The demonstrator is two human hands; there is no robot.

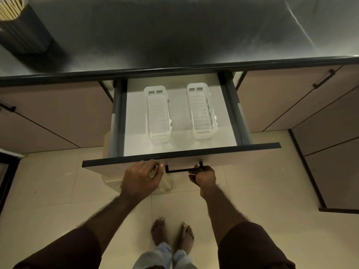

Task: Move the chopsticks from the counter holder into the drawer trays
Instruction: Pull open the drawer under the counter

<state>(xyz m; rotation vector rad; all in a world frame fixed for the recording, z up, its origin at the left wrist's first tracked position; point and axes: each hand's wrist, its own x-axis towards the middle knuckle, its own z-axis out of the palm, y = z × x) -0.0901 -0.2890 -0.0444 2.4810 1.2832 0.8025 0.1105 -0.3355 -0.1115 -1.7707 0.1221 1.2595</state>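
Note:
The drawer [252, 147] under the counter stands pulled out. Two white slatted trays lie side by side on its floor, the left tray [157, 113] and the right tray [202, 110], both with nothing in them. My right hand [204, 176] is closed around the right end of the black drawer handle [180, 170]. My left hand [142, 177] rests on the drawer front just left of the handle, fingers curled and holding nothing. A dark ribbed holder [25, 33] full of pale chopsticks [9, 8] stands on the counter at the far left.
The grey counter top [194, 32] stretches across the back. Beige cabinet fronts with black handles [323, 79] flank the drawer. My bare feet [172, 233] stand on the tiled floor below the drawer front.

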